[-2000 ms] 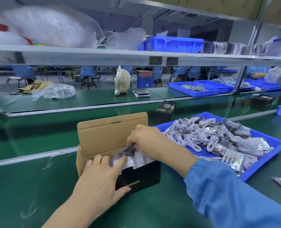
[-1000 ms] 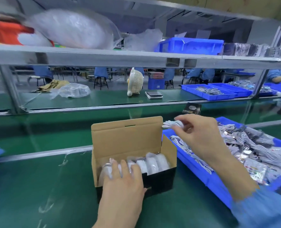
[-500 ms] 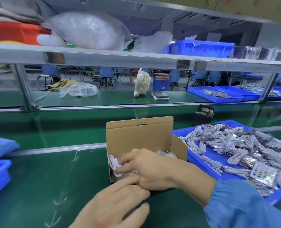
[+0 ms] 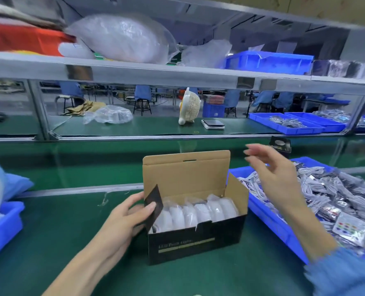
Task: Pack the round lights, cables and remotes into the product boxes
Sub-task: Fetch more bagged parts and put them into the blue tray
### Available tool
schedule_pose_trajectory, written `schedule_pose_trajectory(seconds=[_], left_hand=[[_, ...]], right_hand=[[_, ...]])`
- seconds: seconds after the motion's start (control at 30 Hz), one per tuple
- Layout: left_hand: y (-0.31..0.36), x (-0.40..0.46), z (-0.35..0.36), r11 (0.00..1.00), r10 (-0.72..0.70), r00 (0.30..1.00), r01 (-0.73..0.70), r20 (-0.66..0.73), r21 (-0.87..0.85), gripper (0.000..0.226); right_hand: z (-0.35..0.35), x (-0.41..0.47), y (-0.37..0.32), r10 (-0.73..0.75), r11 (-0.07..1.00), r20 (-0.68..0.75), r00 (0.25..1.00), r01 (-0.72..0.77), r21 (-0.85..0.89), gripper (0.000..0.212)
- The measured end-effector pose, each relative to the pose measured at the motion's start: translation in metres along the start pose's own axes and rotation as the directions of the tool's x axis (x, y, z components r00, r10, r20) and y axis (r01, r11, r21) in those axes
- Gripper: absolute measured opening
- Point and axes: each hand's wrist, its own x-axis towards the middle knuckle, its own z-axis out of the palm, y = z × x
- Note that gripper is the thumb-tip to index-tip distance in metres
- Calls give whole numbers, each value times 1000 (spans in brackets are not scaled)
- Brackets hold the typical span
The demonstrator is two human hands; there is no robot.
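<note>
Head view: open black cardboard product box held bagged white round lights.
Left hand gripped its left side flap; right hand hovered with relaxed fingers, holding nothing, above the blue plastic tray.

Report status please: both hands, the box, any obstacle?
Left hand grips side flap of product box. Right hand open, above cable tray. Bagged round lights inside, lid up. Nothing blocking.

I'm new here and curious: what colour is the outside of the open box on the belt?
Black outside, with pale gold lettering on the product box front; plain brown cardboard inside. The head view shows it.
</note>
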Motion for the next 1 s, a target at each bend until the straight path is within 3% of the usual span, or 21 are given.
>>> schedule_pose_trajectory(seconds=[0.03, 0.07, 0.13, 0.17, 0.27, 0.37, 0.4, 0.47, 0.6, 0.77, 0.87, 1.0], left_hand=[[-4, 0, 2, 999, 20, 1000, -20, -23, 26, 47], [-7, 1, 4, 997, 49, 998, -47, -41, 61, 46], [-8, 3, 7, 986, 125, 991, -120, -37, 116, 56], [-7, 4, 7, 980, 166, 986, -163, -18, 113, 65], [-6, 3, 2, 938, 319, 947, -322, 48, 126, 67], [-8, -4, -4, 862, 437, 891, -454, 123, 224, 29], [-10, -6, -5, 838, 444, 882, -471, 159, 275, 28], [-15, -11, -6, 812, 433, 880, -475, 195, 340, 34], [-16, -18, 4, 769, 477, 867, -492, 145, 408, 30], [-8, -15, 4, 720, 509, 848, -514, 149, 467, 34], [-10, -17, 0, 690, 510, 831, -548, 221, 473, 34], [-13, -20, -5, 550, 550, 760, -642, 347, 534, 26]], right_hand=[[-14, -1, 18, 234, 968, 95, 967, -241, 68, 39], [-20, -6, 35, 386, 894, 287, 877, -432, 117, 49], [-15, -14, 54, 441, 786, 556, 705, -603, 141, 56], [-11, -17, 56, 413, 781, 605, 681, -607, 149, 59], [-2, -26, 50, 296, 808, 646, 703, -545, 223, 58], [11, -48, 48, 145, 919, 495, 857, -303, 254, 29], [15, -58, 47, 92, 944, 465, 881, -226, 242, 24], [14, -74, 45, 5, 973, 473, 881, -113, 201, 16], [5, -81, 35, 25, 975, 521, 853, -135, 174, 51], [15, -80, 31, 48, 978, 368, 929, -119, 171, 27], [9, -87, 35, 12, 991, 423, 906, -68, 117, 23], [4, -98, 33, 0, 1000, 455, 890, 0, -1, 26]])
